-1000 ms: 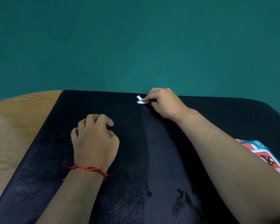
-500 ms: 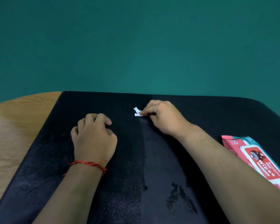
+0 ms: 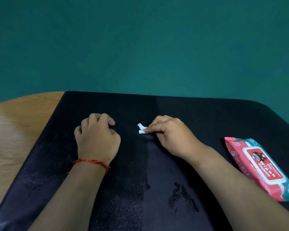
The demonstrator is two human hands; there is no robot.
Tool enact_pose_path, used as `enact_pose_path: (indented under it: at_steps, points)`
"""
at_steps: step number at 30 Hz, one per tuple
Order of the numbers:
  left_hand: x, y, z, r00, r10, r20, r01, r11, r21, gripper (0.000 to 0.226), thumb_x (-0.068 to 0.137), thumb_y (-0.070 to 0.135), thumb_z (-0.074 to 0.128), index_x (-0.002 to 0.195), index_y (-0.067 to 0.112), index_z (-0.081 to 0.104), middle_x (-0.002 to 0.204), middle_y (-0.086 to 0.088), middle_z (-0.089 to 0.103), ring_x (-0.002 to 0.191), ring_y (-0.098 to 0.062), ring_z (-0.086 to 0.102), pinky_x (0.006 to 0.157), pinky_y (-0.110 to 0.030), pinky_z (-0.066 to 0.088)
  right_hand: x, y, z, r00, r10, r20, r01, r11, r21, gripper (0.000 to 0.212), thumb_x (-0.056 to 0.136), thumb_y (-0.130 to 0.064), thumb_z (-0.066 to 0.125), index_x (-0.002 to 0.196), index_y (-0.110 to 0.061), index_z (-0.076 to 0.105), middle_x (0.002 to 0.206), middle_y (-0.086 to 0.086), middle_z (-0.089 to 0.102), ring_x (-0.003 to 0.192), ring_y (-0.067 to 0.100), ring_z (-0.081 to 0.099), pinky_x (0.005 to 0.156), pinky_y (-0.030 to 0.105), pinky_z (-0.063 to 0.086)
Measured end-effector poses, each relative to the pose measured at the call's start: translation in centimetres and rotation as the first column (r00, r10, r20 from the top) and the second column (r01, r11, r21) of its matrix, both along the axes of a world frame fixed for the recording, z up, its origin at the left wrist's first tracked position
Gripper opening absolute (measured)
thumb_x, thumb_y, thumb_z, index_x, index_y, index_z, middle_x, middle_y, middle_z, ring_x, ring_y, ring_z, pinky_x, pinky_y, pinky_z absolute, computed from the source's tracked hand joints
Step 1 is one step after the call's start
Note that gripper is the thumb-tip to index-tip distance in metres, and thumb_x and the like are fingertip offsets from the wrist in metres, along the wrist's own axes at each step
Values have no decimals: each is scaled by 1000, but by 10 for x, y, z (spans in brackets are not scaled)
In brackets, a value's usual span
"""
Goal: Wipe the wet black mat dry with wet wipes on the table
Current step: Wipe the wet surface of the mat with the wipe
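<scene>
The black mat point(image 3: 198, 114) covers most of the table. Its left half glistens with fine droplets, a duller streak runs down the middle, and a wet patch lies near the front. My right hand point(image 3: 172, 137) pinches a small crumpled white wipe point(image 3: 141, 128) and presses it on the mat at the streak's upper end. Only the wipe's tip shows past the fingers. My left hand point(image 3: 97, 139), with a red thread on the wrist, rests on the mat with its fingers curled under and holds nothing.
A red and teal pack of wet wipes point(image 3: 264, 169) lies on the mat at the right, beside my right forearm. Bare wooden table point(image 3: 15, 130) shows to the left of the mat. A teal wall stands behind.
My right hand has drawn the wipe from the mat's far edge toward me down the middle. The pack of wipes has come fully into view. The left hand has stayed in place.
</scene>
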State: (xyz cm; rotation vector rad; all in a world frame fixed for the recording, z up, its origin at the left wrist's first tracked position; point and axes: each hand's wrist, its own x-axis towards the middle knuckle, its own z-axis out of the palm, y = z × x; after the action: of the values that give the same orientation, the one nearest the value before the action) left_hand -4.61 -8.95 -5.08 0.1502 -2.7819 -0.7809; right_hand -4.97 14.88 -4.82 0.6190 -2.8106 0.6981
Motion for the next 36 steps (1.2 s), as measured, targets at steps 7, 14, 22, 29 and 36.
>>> enact_pose_path:
  at_steps: [7,14,22,29,36]
  points:
    - [-1,-1,-2,1000,-3,-6,3,1000,-7,34,90,10,54,113,32,65,131,5,54,134,-26,43,119,-49,24,22,1,0,999,33,4,-33,999,15,46,94,5,67,115,-33,83,102,-20,70,96,7,60,86,32,55]
    - [-1,-1,-2,1000,-13,-9,13,1000,-13,33,92,10,53,114,31,65,131,4,54,134,-26,42,119,-49,23,44,-2,-2,1000,23,-8,-23,1000,-10,46,95,3,67,115,-35,82,102,-21,70,98,6,61,86,30,56]
    - [-1,0,-3,1000,-29,-12,29,999,-30,32,92,11,51,113,31,63,131,2,53,132,-27,43,119,-50,24,69,-4,-2,999,43,2,-43,999,-26,47,93,5,66,114,-34,83,101,-20,69,93,6,59,83,33,57]
    - [-3,-2,-4,999,-35,-10,35,999,-30,33,90,10,49,113,30,63,130,1,53,131,-28,43,120,-51,25,94,-7,-4,998,58,4,-58,997,-43,52,91,7,66,114,-36,82,100,-19,69,92,8,59,81,33,57]
    - [-3,-2,-3,999,-40,-1,40,999,-31,34,89,11,48,114,30,63,133,-1,53,132,-30,42,120,-52,25,123,-10,-5,998,69,14,-68,996,-66,50,93,7,68,115,-36,82,101,-20,69,95,9,60,80,31,57]
